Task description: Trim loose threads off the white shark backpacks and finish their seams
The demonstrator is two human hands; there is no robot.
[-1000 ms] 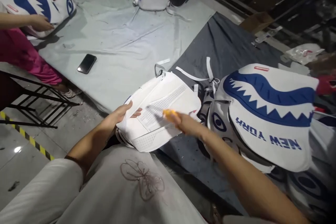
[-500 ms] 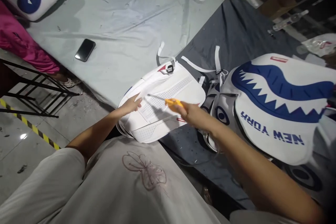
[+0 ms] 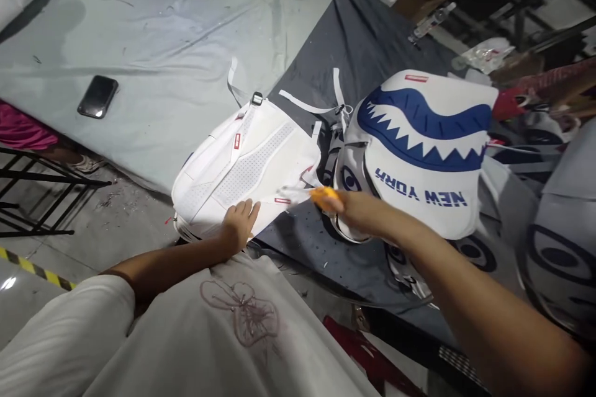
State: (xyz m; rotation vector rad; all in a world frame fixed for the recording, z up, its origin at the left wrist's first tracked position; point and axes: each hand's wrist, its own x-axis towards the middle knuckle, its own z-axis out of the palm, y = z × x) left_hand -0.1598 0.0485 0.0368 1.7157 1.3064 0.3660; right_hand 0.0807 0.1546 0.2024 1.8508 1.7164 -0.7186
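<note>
Dark floor cloth [image 3: 372,43], left hand [image 3: 238,226] flat (fingers spread) on white backpack [image 3: 242,164], right hand [image 3: 358,211] pinching orange tool [image 3: 323,197]

White, blue and a spot of orange

The backpack [image 3: 246,161] under my left hand [image 3: 239,226] is plain white with a dotted mesh panel and small red tags; the tool [image 3: 323,197] in my right hand [image 3: 358,214] is orange-yellow. Beside it the shark backpack [image 3: 419,149] is white with a blue jagged-toothed mouth, blue "NEW YORK" lettering, a blue-ringed eye and a red tag. One cloth [image 3: 177,43] is pale grey, the other cloth [image 3: 367,49] dark grey. The phone [image 3: 97,96] is black. My shirt [image 3: 223,335] is white with a brown outlined flower; the floor tape [image 3: 32,267] is striped yellow and black.
</note>
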